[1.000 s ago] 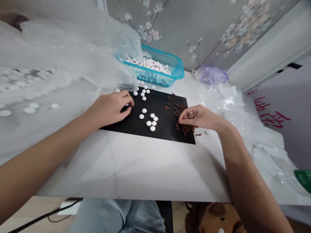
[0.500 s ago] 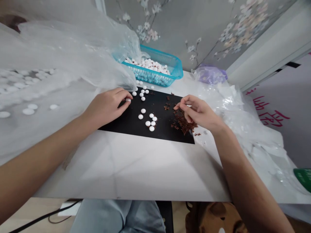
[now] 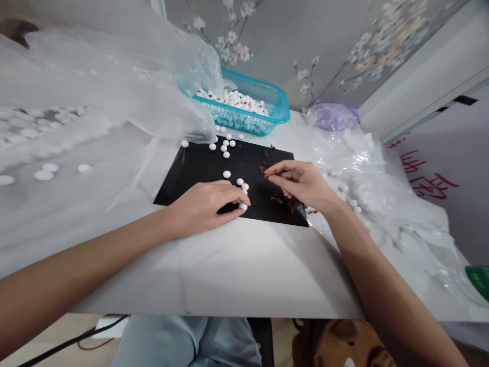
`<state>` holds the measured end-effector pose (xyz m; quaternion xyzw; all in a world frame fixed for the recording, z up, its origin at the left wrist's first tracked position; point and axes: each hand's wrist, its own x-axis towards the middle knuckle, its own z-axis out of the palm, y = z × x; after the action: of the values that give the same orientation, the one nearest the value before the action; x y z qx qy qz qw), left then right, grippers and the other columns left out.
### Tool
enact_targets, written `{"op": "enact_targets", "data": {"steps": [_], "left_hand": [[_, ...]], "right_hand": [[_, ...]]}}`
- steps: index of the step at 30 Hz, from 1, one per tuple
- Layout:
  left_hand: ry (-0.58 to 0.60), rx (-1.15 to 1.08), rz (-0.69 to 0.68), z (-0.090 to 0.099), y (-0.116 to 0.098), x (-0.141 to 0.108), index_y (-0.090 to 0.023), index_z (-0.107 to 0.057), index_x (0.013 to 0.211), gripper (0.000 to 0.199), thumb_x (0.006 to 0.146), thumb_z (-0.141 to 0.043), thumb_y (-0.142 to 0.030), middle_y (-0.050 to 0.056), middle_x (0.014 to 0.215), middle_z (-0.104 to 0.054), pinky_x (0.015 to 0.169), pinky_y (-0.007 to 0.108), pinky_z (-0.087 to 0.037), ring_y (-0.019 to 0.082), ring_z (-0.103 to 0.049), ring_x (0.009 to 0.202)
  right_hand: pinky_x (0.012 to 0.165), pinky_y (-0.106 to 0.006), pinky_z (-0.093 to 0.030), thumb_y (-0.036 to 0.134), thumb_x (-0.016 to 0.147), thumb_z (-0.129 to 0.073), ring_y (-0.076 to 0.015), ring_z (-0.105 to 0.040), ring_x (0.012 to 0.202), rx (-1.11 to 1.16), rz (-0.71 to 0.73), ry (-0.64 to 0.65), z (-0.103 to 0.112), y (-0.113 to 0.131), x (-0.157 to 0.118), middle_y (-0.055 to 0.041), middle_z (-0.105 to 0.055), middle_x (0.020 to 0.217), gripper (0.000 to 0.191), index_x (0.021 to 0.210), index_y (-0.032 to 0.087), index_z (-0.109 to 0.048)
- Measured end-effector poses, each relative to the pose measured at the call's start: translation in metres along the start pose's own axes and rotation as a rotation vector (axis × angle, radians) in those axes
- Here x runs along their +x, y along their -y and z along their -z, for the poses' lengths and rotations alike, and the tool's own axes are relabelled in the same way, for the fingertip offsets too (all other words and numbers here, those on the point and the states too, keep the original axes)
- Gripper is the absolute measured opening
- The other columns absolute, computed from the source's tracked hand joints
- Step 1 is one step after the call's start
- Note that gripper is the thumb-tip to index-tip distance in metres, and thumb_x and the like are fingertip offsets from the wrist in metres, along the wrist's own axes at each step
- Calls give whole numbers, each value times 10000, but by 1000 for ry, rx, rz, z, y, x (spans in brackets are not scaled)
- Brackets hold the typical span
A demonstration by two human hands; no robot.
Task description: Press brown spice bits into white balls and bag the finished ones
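Observation:
My left hand [image 3: 214, 204] is over the front of the black mat [image 3: 191, 171]. Its thumb and fingertips close on a small white oval ball [image 3: 243, 206]. More of these balls lie just beyond, one white ball [image 3: 226, 174] among them, and several sit near the mat's back edge. My right hand [image 3: 300, 183] hovers at the mat's right side with thumb and forefinger pinched on a tiny reddish-brown piece. Beneath and beside it is a pile of reddish-brown star-shaped pieces [image 3: 293, 204], partly covered by the hand.
Behind the mat stands a blue plastic basket [image 3: 280, 109] holding many white balls with reddish-brown bits. A large clear plastic bag [image 3: 114, 92] with white balls spreads over the left. Clear plastic bags [image 3: 355, 153] lie right, and a green-labelled bottle [image 3: 479, 280] is at the right edge.
My left hand has moved right and nearer across the mat, leaving a ball at the mat's back left corner and closing on another. My right hand has shifted slightly left, off the pile.

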<state>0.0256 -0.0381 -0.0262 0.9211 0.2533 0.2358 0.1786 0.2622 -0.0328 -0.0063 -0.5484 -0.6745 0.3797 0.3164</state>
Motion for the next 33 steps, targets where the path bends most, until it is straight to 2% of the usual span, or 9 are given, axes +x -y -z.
{"op": "enact_targets", "data": {"steps": [3, 6, 12, 15, 17, 20, 22, 28, 33], "left_hand": [[-27, 58, -43, 1, 5, 0, -186, -606, 915, 107, 872, -510, -206, -16, 911, -690, 734, 208, -456, 108, -631, 832], [-57, 142, -137, -1, 6, -1, -181, -609, 930, 129, 883, -489, -191, -12, 924, -701, 742, 216, -464, 120, -637, 862], [-85, 235, -199, -3, 5, -2, -176, -617, 938, 142, 885, -487, -196, -12, 942, -716, 717, 218, -473, 118, -655, 834], [-65, 271, -178, -1, 7, -1, -177, -624, 948, 163, 891, -474, -202, -8, 953, -716, 725, 227, -474, 132, -642, 871], [-63, 267, -159, 1, 8, 0, -176, -626, 955, 173, 894, -467, -207, -1, 960, -714, 746, 235, -472, 141, -629, 896], [-67, 204, -120, 4, 9, 0, -180, -628, 943, 165, 888, -478, -222, 0, 948, -710, 748, 234, -468, 134, -623, 879], [-62, 154, -94, 4, 7, 0, -185, -629, 916, 144, 875, -501, -238, -11, 906, -707, 715, 221, -463, 121, -624, 835], [-45, 152, -85, 4, 7, 0, -198, -636, 860, 117, 839, -541, -263, -27, 823, -705, 643, 206, -434, 107, -627, 763], [-35, 202, -98, 7, 11, 0, -204, -644, 842, 147, 845, -519, -280, -9, 811, -707, 633, 217, -415, 126, -623, 778]], "right_hand": [[471, -223, -436, 335, 789, -605, -63, -504, 480, -27, 21, -20, -3, -5, 3, -39, -661, 786, 238, 912, 142, -669], [630, -263, -513, 336, 788, -612, -125, -621, 666, -1, 64, -105, -7, -12, 6, -45, -677, 787, 214, 892, 160, -675], [822, -344, -533, 367, 679, -732, -205, -679, 860, 189, 54, -184, -14, -10, 5, -73, -719, 868, 271, 849, 164, -676], [773, -333, -549, 386, 643, -758, -202, -691, 790, 217, 12, -150, -15, -6, 3, -64, -720, 799, 302, 822, 159, -671], [666, -281, -552, 392, 630, -768, -170, -685, 682, 224, -4, -122, -16, -5, 2, -38, -698, 708, 301, 774, 157, -648], [469, -191, -474, 382, 621, -779, -86, -593, 470, 232, 8, -104, -20, -1, 0, 30, -615, 573, 305, 713, 159, -592], [409, -172, -425, 377, 638, -771, -56, -533, 398, 250, 26, -85, -23, 4, -2, 57, -578, 534, 299, 722, 162, -581], [583, -217, -528, 360, 594, -801, -143, -680, 624, 416, 9, -27, -31, 13, -8, -7, -682, 632, 322, 712, 167, -573], [643, -245, -539, 383, 735, -692, -154, -689, 731, 395, 43, -29, -36, 9, -10, -29, -700, 743, 237, 804, 174, -602]]}}
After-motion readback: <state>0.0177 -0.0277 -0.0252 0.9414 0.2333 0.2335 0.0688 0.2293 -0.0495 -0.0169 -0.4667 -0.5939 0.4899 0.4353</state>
